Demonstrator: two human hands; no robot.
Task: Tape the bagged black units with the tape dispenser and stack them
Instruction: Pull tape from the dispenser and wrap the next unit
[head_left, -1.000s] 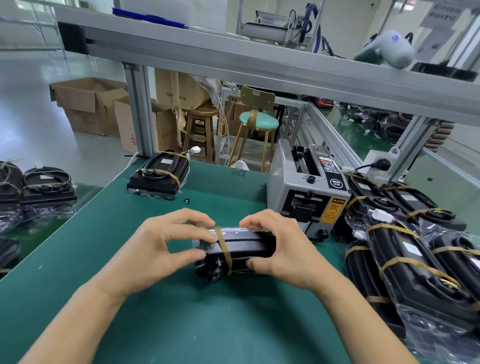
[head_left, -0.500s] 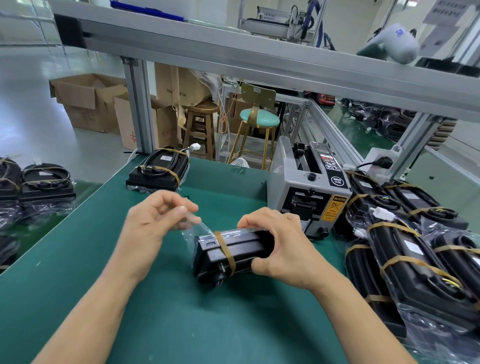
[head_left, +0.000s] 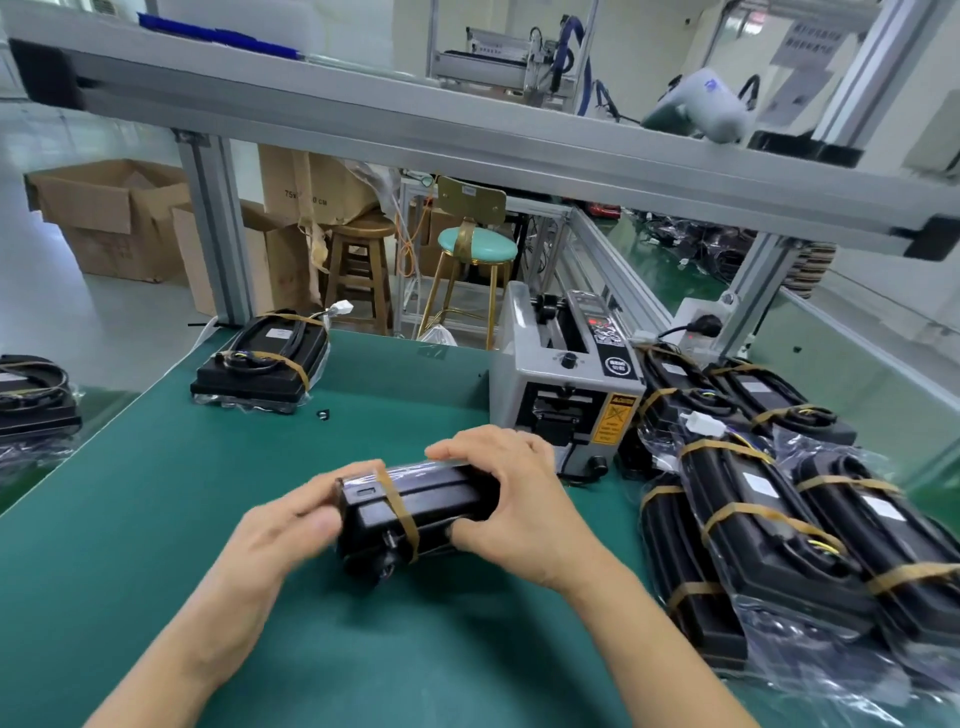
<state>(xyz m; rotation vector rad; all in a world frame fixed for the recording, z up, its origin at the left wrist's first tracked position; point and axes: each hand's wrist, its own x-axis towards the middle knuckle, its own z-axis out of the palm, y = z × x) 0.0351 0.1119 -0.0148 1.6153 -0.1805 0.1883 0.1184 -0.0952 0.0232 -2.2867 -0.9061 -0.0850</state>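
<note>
Hands: both on the bagged black unit (head_left: 415, 512); my right hand (head_left: 511, 499) curls over its top and right end, my left hand (head_left: 283, 535) presses flat fingers against its left end.
Unit: between my hands on the green mat (head_left: 156, 519), long axis running left to right.
Dispenser: tape dispenser (head_left: 566, 384) sits beyond my right hand, nearer that hand than the left.
Stack: one finished unit (head_left: 262, 364) lies far ahead of my left hand.
Judgement: right hand is better placed to fetch tape.
</note>
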